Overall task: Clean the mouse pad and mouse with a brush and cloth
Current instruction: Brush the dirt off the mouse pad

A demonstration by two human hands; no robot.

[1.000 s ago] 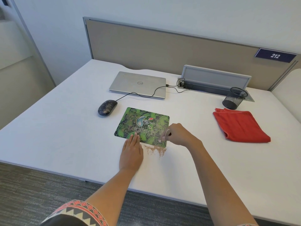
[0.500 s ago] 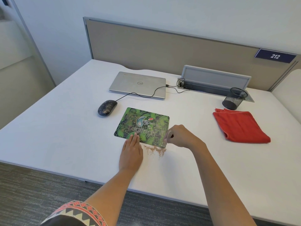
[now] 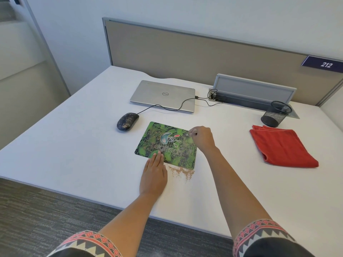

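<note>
A green patterned mouse pad (image 3: 168, 143) lies on the white desk. My left hand (image 3: 154, 173) rests flat, fingertips pressing the pad's near left edge. My right hand (image 3: 201, 137) is closed around a small pale brush (image 3: 189, 134) at the pad's far right corner; most of the brush is hidden in the fist. A patch of brown dust (image 3: 181, 172) lies on the desk just in front of the pad. A dark, dust-speckled wired mouse (image 3: 127, 121) sits left of the pad. A folded red cloth (image 3: 282, 145) lies to the right.
A shut silver laptop (image 3: 163, 95) sits behind the pad, the mouse cable running to it. A black mesh pen cup (image 3: 275, 113) stands behind the cloth, beside a grey cable box (image 3: 254, 89). A beige partition closes the desk's far side.
My right hand moved with the brush from the pad's near right corner up to its far right corner. My left hand stayed in place on the pad.
</note>
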